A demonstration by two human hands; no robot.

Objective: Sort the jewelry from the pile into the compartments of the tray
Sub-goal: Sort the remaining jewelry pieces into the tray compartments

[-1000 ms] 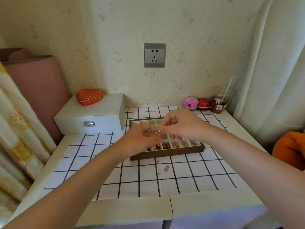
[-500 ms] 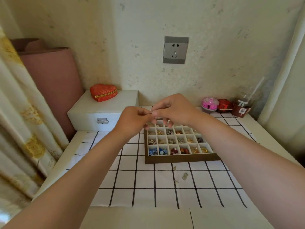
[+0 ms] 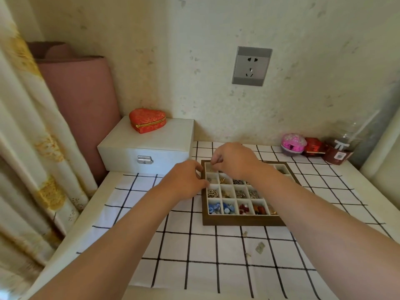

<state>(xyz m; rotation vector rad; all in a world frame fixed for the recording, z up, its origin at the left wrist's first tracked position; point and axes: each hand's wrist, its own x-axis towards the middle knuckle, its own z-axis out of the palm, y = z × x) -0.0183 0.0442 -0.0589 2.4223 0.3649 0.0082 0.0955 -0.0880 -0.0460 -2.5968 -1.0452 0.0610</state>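
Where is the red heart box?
The red heart box sits on top of the white case at the left of the head view, by the wall, left of the wooden tray.

The right grip (image 3: 234, 161) and forearm (image 3: 303, 202) hide the tray's (image 3: 242, 223) far and right compartments; anything its fingertips (image 3: 214, 161) pinch is too small to tell.

One head cam, wide-angle.
Looks fwd/down, near, over brown wooden compartment tray (image 3: 242, 223) mid-frame; cream speckled wall (image 3: 313, 29) up top.
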